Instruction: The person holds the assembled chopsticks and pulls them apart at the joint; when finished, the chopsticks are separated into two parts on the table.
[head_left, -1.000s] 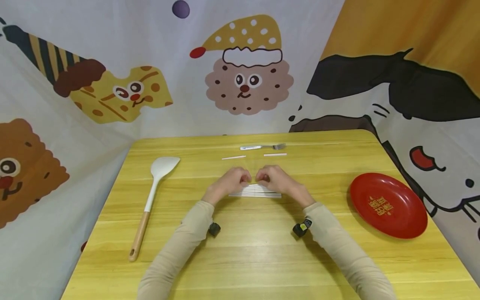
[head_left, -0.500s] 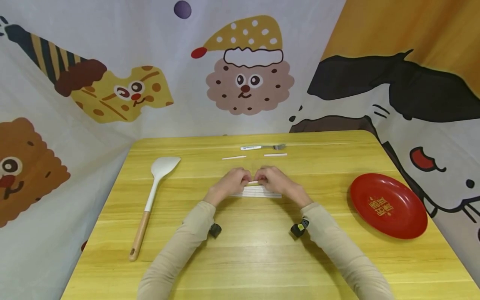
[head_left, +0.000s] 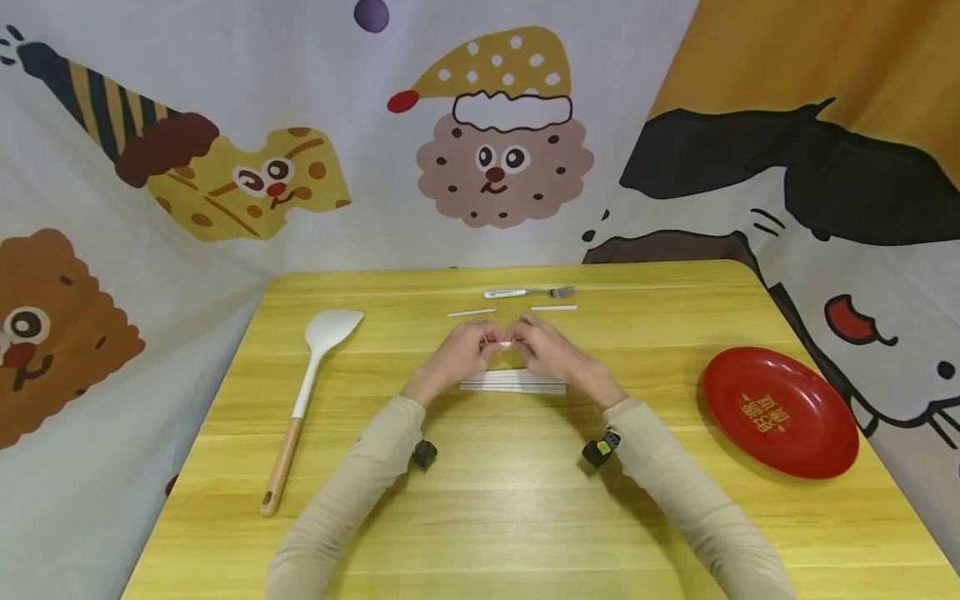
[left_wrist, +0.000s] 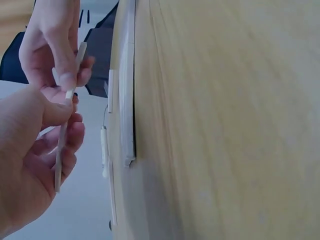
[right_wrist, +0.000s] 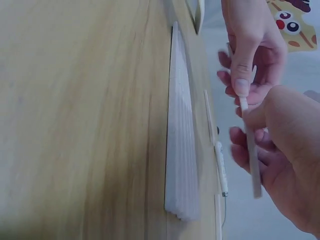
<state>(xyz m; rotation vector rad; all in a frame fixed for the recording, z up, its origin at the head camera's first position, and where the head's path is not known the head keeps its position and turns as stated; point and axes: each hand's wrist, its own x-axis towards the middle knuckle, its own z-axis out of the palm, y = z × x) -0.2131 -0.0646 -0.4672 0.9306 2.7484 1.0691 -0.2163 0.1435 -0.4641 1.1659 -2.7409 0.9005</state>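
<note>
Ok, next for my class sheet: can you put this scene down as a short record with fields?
Left hand: pinches a white stick
Right hand: pinches the same white stick
Stick condition: whole or snapped, cannot tell
Near side of hands: row of white sticks
Far side: fork, two short sticks
Far left: spatula
Far right: red plate
Surface: yellowish table

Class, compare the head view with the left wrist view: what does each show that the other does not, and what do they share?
Only the head view: the red plate, the spatula and the hatted cookie print.

Only the left wrist view: the palm side of the left hand, with the held stick running across it to its lower end.

Both: the two hands meeting at that stick, the right hand, the row of sticks, the fork, two short sticks and the table.
</note>
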